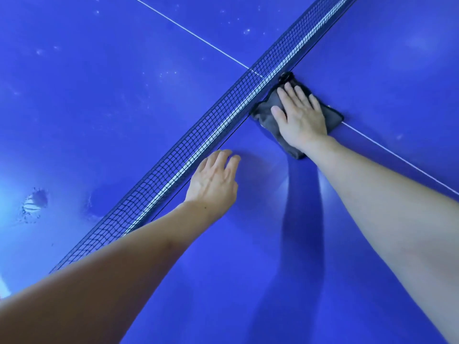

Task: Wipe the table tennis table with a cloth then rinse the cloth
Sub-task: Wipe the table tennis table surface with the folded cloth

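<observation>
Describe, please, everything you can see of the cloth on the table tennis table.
The cloth is dark grey, soft and slightly crumpled, like microfibre. It lies flat on the blue table, right beside the net, covering part of the white centre line. The right hand presses on it with straight, spread fingers, hiding its middle. The left hand is apart from it.

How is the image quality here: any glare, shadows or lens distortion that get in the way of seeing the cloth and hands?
Head view: strong glare washes out the table at its left edge; soft arm shadows fall on the blue below the right hand; the wide-angle lens leaves the net nearly straight. The grey cloth, right hand and left hand are sharp and evenly lit.
</observation>
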A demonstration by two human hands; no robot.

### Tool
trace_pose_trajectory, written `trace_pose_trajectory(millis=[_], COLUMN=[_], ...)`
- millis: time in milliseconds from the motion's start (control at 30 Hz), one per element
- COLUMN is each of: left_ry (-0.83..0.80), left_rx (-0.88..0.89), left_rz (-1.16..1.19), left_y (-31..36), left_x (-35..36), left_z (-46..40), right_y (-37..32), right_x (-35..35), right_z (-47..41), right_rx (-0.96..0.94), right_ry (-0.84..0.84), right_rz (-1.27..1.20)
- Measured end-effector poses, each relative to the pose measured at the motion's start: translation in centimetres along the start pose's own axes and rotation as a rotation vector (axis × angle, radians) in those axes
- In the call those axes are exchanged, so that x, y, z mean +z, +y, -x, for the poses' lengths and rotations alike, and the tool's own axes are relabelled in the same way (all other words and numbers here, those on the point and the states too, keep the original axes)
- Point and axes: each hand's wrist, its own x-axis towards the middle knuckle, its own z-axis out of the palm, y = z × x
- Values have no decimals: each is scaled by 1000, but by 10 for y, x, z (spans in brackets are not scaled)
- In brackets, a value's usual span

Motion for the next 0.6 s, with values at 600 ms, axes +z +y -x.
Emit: trace_pose_trajectory(millis=[600], left_ry=[39], left_rx=[-71], left_rz=[-65], left_y=[-106], left_x=[23], left_z=[283], right_y=[-217], right_x=[44], right_z=[246], right_rx=[-211], right_ry=[-80], right_rz=[9])
